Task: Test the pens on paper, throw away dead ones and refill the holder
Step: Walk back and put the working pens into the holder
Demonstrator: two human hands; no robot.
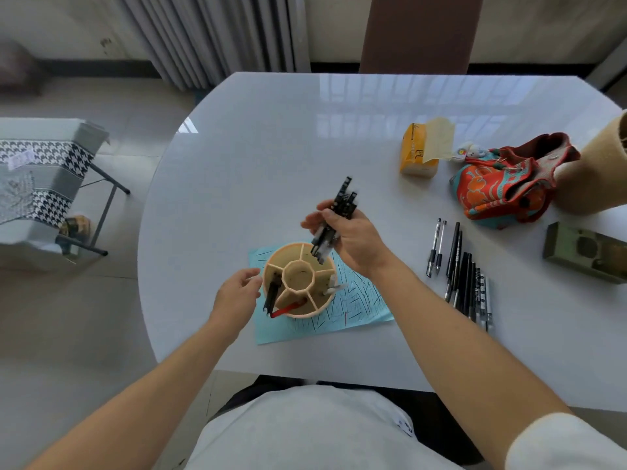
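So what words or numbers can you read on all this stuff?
Nothing reads clearly.
Orange tissue pack: dark printed marks, too blurred to read.
Pens in the row on the table: white print on some barrels, too small.
Shirt tag: tiny dark marks, unreadable.
Blue paper: only scribbled pen strokes, no words.

No text can be read with confidence. The yellow-orange rectangular tissue pack (414, 157), far beyond and to the right of the right hand's grip on a bundle of pens, carries dark printed characters on its side face; too blurred to make out. The black pens with white markings (483, 295), lying right of that grip, bear barrel print too small to read.
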